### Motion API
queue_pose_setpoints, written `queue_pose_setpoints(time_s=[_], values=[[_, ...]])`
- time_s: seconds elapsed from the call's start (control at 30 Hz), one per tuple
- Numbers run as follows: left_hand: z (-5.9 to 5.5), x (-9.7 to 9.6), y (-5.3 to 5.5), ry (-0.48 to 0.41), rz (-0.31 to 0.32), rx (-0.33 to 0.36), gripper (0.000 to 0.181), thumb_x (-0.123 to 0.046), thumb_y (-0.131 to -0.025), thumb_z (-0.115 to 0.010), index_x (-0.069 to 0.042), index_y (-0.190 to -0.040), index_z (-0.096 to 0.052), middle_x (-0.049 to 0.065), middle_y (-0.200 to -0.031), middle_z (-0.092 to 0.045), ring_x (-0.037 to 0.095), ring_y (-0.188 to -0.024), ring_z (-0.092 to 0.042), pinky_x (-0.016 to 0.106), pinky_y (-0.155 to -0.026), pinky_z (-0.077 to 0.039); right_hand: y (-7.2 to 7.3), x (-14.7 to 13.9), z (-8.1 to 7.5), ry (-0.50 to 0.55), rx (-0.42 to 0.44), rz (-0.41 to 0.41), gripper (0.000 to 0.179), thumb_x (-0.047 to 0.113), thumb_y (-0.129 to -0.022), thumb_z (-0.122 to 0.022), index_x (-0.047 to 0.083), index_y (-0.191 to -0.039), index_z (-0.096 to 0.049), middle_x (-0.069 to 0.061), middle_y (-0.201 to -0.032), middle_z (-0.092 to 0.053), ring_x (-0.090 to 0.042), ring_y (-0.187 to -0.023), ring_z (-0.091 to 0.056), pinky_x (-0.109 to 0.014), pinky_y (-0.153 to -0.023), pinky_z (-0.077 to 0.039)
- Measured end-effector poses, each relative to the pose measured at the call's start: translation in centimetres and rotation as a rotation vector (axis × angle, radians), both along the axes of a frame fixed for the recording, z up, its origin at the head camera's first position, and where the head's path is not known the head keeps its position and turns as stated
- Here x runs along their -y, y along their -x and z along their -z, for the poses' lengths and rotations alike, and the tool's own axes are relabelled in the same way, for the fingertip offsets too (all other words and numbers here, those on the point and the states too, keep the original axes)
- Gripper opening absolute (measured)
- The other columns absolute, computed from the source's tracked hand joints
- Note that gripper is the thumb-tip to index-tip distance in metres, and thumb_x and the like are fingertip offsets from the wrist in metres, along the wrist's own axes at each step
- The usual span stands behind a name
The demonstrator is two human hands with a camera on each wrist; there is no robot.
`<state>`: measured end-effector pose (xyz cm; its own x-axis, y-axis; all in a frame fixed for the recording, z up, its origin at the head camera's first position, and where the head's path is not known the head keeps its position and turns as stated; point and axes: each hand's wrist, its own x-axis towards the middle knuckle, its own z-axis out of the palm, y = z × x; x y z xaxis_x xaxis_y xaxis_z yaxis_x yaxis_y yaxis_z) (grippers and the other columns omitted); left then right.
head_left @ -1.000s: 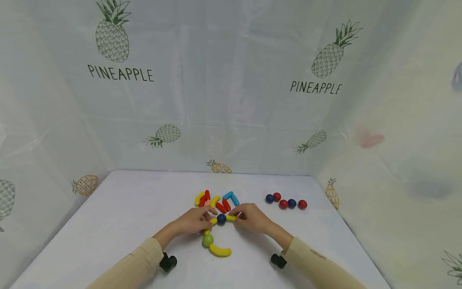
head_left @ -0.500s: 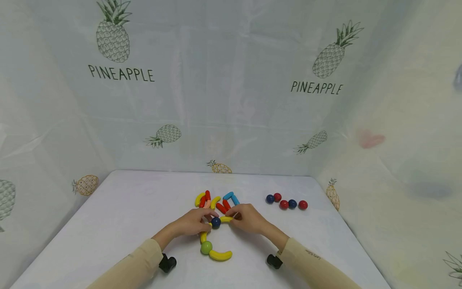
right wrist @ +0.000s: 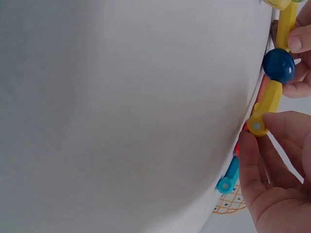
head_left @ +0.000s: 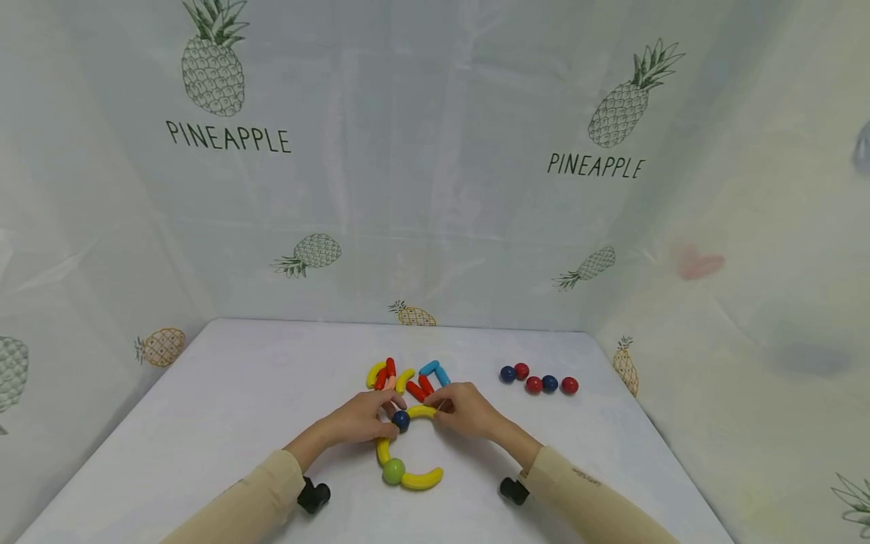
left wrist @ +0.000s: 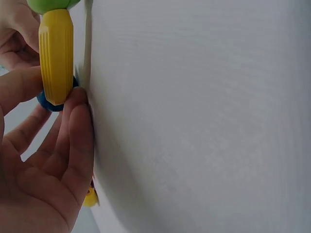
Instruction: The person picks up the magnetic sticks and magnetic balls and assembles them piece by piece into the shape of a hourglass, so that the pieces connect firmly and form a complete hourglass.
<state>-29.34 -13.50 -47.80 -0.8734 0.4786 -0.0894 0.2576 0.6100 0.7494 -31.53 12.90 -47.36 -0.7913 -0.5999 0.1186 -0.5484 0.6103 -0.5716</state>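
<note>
A C-shaped chain of curved yellow magnetic rods and balls lies before me in the head view. My left hand (head_left: 360, 419) pinches the left yellow rod (left wrist: 57, 53) close to the dark blue ball (head_left: 401, 421). My right hand (head_left: 470, 410) holds the upper yellow rod (right wrist: 270, 99) between thumb and fingertips at its free end; its other end meets the blue ball. Below, a green ball (head_left: 393, 471) joins the left rod to the lower yellow rod (head_left: 423, 480), whose far end is free. The left fingers partly hide the blue ball in the left wrist view.
Behind the hands lie several loose red, yellow and pink rods (head_left: 390, 368), and two blue rods (head_left: 442, 375). Red and dark blue balls (head_left: 534, 384) rest at the back right of the white table (head_left: 285, 355). A pineapple-print curtain (head_left: 408, 189) hangs behind.
The blue ball and the upper rod have shifted left, and my right hand moved slightly left with them. The green ball and lower rod dropped nearer, then swung a little right.
</note>
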Motion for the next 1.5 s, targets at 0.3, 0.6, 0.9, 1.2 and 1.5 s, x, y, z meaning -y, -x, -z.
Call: queue_pose_setpoints(time_s=[0.3,0.6,0.9,1.2,1.5], values=[[0.4,0.6,0.4,0.005,0.033,-0.039,0.040,-0.019,-0.092,-0.081,-0.019,-0.130,-0.068,0.000,-0.116,-0.071,0.017,-0.094,-0.064,0.034,-0.082,-0.060,0.4,0.7,0.0,0.000,-0.031,-0.020,0.024,0.002,-0.098,-0.072,0.008,-0.120,-0.080,-0.001,-0.106,-0.078,-0.009,-0.088,-0.063,-0.022,-0.083,-0.057],[0.4,0.5,0.5,0.002,0.039,-0.043,0.043,-0.022,-0.093,-0.082,-0.022,-0.133,-0.067,0.001,-0.119,-0.072,0.020,-0.102,-0.064,0.040,-0.088,-0.062,0.3,1.3,0.0,0.034,-0.008,0.001,0.021,0.005,-0.100,-0.073,0.010,-0.118,-0.081,0.000,-0.107,-0.078,-0.005,-0.089,-0.064,-0.019,-0.085,-0.057],[0.8,0.6,0.9,0.000,0.017,-0.032,0.041,-0.024,-0.093,-0.082,-0.024,-0.131,-0.067,-0.001,-0.115,-0.071,0.020,-0.104,-0.063,0.041,-0.091,-0.061,0.2,1.4,0.2,0.051,0.007,0.025,0.019,0.006,-0.098,-0.076,0.012,-0.115,-0.081,0.000,-0.107,-0.079,-0.008,-0.092,-0.067,-0.023,-0.088,-0.060],[0.9,0.6,1.0,-0.013,0.016,-0.033,0.030,-0.031,-0.100,-0.075,-0.024,-0.128,-0.067,-0.002,-0.109,-0.070,0.017,-0.096,-0.064,0.034,-0.082,-0.060,0.3,1.4,0.3,0.062,0.005,0.006,0.021,0.003,-0.095,-0.078,0.011,-0.115,-0.080,-0.001,-0.107,-0.078,-0.008,-0.092,-0.068,-0.023,-0.088,-0.060],[0.5,0.4,0.9,-0.010,-0.026,-0.042,0.020,-0.028,-0.102,-0.073,-0.022,-0.120,-0.069,-0.002,-0.097,-0.068,0.018,-0.085,-0.061,0.029,-0.073,-0.057,0.3,2.0,0.0,0.068,0.003,-0.015,0.020,0.000,-0.095,-0.077,0.007,-0.114,-0.080,-0.004,-0.108,-0.079,-0.009,-0.091,-0.067,-0.021,-0.088,-0.058]])
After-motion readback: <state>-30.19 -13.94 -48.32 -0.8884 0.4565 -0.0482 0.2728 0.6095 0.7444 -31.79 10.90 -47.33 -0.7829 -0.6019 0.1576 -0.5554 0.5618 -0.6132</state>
